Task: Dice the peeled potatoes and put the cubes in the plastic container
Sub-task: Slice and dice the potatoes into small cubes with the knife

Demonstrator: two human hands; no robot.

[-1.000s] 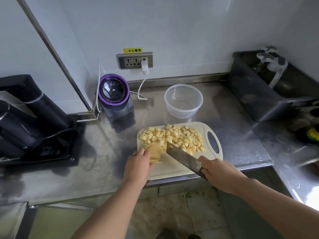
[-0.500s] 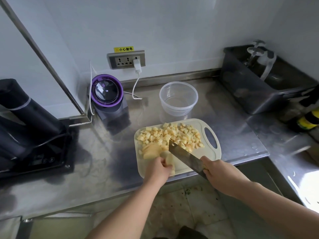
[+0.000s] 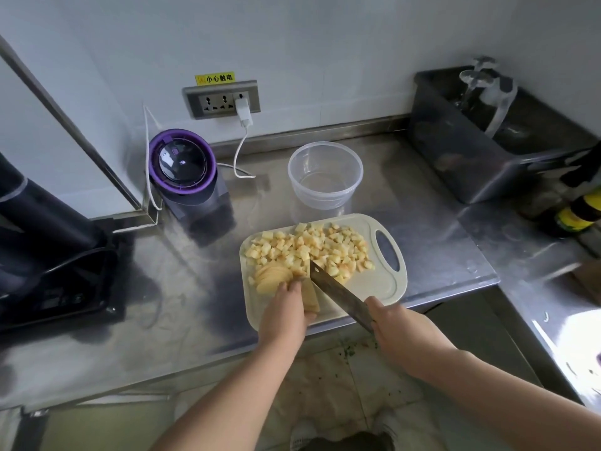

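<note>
Overall: dicing looks nearly done to me, and nothing has gone into the tub yet.
Counter (image 3: pixel 422 206): steel; it carries the board and tub.
Board (image 3: pixel 374 288): at the front edge, handle hole to the right. All the potato lies on it.
Tub (image 3: pixel 325 198): clear and empty, just behind the board.
Cubes (image 3: pixel 312 249): heaped across the board's far half. I judge them light, firm and starchy-wet, so they would scatter. I'd scoop them on the blade, not pinch them.
Knife (image 3: pixel 338 292): broad blade, tip among the cubes, edge just right of the stack.
Right hand (image 3: pixel 400 327): clenched round the knife handle.
Left hand (image 3: pixel 286 312): fingers curled over the stack, pinning it down.
Fan (image 3: pixel 271 278): loose slices left of the knife, touching the cubes.
Stack (image 3: pixel 310 296): a few slices, stiff but probably slippery and apt to slide apart. I'd hold it from above, fingertips tucked back from the edge.
</note>
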